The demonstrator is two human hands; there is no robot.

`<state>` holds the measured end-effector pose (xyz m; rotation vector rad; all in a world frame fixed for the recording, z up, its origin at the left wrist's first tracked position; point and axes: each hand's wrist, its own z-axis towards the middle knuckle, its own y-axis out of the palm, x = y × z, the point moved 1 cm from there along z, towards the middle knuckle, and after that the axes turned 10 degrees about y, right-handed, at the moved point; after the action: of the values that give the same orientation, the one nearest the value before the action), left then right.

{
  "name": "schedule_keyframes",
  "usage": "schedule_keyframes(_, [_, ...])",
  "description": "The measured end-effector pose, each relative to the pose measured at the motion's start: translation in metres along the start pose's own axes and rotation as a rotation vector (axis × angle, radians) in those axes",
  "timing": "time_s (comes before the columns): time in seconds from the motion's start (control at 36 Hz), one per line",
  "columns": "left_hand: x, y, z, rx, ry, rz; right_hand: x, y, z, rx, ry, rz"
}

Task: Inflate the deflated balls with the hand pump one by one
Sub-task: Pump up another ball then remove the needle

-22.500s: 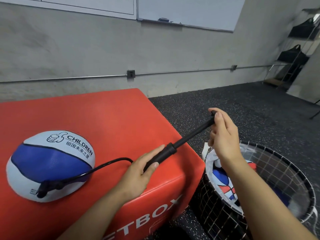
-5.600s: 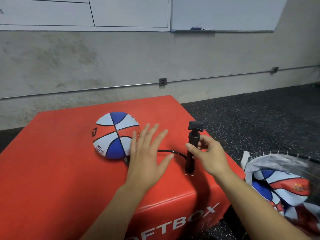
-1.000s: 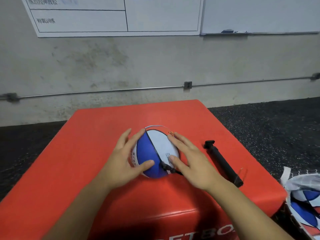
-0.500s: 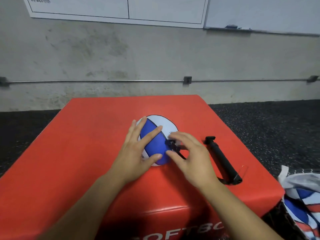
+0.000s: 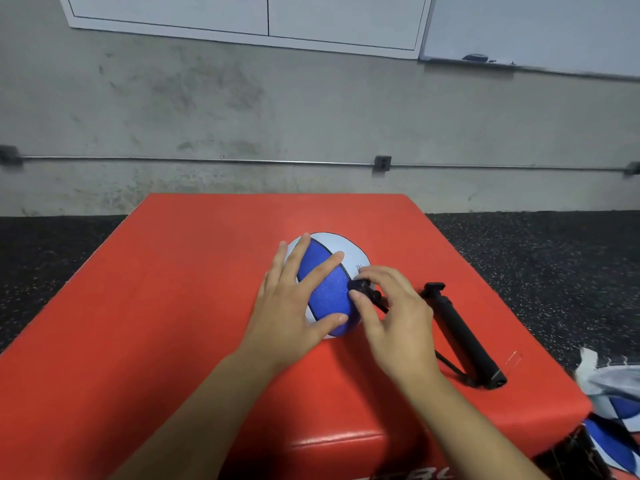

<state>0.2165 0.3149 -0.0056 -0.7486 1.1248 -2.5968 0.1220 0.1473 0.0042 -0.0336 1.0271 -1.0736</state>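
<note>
Head view | your left hand (image 5: 294, 306) spread, steadying round ball (image 5: 329, 282) | right hand (image 5: 394, 320) pinching hose nozzle (image 5: 362, 289) at valve | pump (image 5: 460, 334) idle | deflated balls (image 5: 613, 420) left.

Light is even and rather dim, with a cool grey cast on the wall (image 5: 311, 109). The red box (image 5: 138, 323) is brightest along its top and falls into deep shadow on its near face at the bottom of the frame. Soft shadows lie under the forearms. Straight lines bow toward the edges. The lower right corner is smeared with blur.
</note>
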Motion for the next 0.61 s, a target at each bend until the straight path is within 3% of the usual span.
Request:
schedule_keyframes(0.42, [0.005,-0.005,0.000,-0.010,-0.018,0.039,-0.001,-0.005,-0.007,0.008,-0.045,0.054])
schedule_keyframes(0.61, [-0.007,-0.014,0.002,0.020,-0.132,-0.055,-0.005,-0.030,0.007,0.114,0.028,0.177])
